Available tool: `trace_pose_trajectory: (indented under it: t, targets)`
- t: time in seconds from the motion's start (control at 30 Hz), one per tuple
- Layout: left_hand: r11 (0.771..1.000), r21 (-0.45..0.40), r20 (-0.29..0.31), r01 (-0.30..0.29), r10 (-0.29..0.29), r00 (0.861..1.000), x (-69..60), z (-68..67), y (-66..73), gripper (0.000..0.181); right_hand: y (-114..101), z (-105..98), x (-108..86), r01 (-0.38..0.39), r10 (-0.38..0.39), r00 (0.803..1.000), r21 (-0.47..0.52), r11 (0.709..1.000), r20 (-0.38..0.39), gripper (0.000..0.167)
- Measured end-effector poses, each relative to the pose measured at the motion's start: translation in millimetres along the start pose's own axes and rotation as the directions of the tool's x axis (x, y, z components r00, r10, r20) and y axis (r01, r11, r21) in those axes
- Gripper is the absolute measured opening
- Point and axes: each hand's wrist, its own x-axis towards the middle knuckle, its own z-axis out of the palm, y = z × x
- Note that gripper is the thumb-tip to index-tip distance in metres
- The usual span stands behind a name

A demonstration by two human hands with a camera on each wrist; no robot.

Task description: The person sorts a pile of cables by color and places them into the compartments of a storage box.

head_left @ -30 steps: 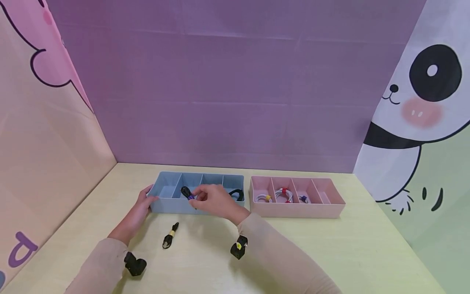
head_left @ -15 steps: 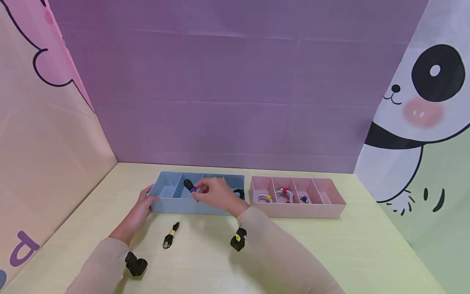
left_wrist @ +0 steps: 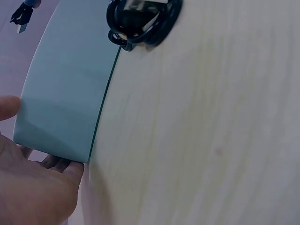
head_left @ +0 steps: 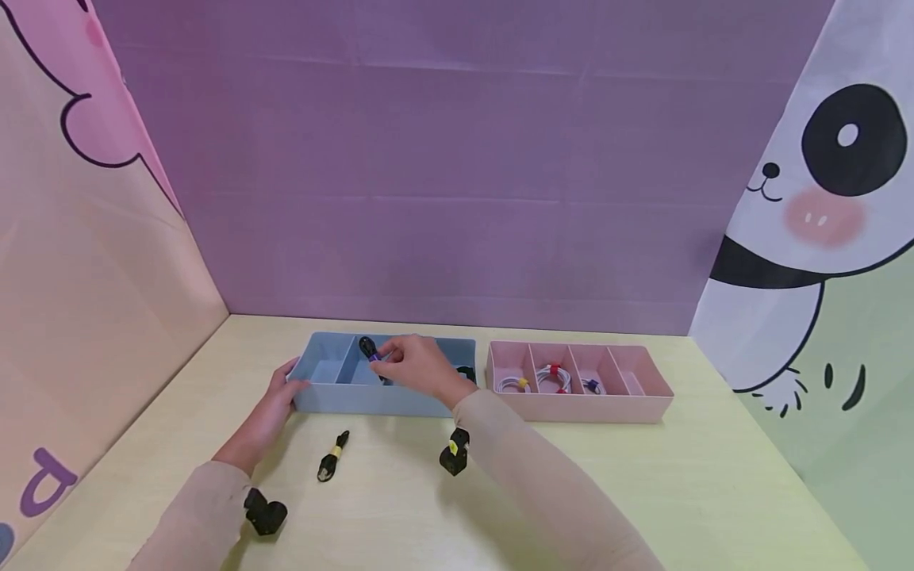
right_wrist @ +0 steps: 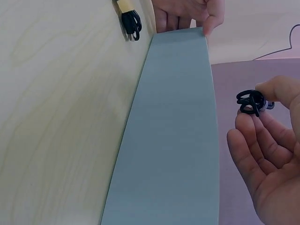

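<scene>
My left hand [head_left: 277, 399] holds the left end of a blue divided box [head_left: 378, 400]; in the right wrist view its thumb lies at the rim and its fingers at the end wall. Between thumb and fingertips, my right hand [head_left: 423, 366] pinches a coiled black cable [head_left: 367, 346] with a purple tie. That cable hangs over the box's second compartment from the left, tilted. Another black cable [head_left: 332, 457], bound with a yellow tie, lies on the table before the box. Dark cable [head_left: 466, 372] shows in the rightmost compartment, partly behind my right hand, which also hides the third compartment.
To the right stands a pink divided box [head_left: 578, 408]. Three of its compartments hold white cables [head_left: 553, 377] with yellow, red and blue ties. A purple backdrop [head_left: 457, 198] rises behind the table [head_left: 400, 515], with printed panels on both sides.
My right hand has lifted slightly and moved away from me with the black cable, from the box's front edge to over the second compartment. My left hand has stayed in place.
</scene>
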Motion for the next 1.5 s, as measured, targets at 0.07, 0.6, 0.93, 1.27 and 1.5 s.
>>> trace_pose_trajectory:
  t: [0.07,0.6,0.93,1.27,1.5]
  targets:
    - [1.0,-0.004,-0.002,-0.001,0.001,1.0,-1.0,-0.1,1.4,0.07,0,0,0.1,-0.01,0.01,1.0,0.002,1.0,-0.008,0.033]
    - [1.0,0.014,-0.019,0.01,-0.01,1.0,-11.9,-1.0,10.2,0.07,-6,12,0.7,-0.077,0.078,0.996,0.031,0.997,-0.039,0.031]
    - [1.0,0.019,-0.021,0.004,-0.004,1.0,-14.7,-1.6,12.3,0.07,-9,14,0.4,-0.059,0.062,0.996,0.038,0.998,-0.07,0.034]
    - [0.999,0.023,-0.022,0.029,-0.028,0.999,-15.0,-1.8,14.4,0.07,-9,11,-2.4,-0.034,0.036,0.998,0.052,0.998,-0.046,0.025]
    - [1.0,0.013,-0.02,0.01,-0.009,1.0,-16.9,-1.1,15.4,0.07,-10,9,-6.8,-0.014,0.015,1.0,0.064,0.998,-0.022,0.021]
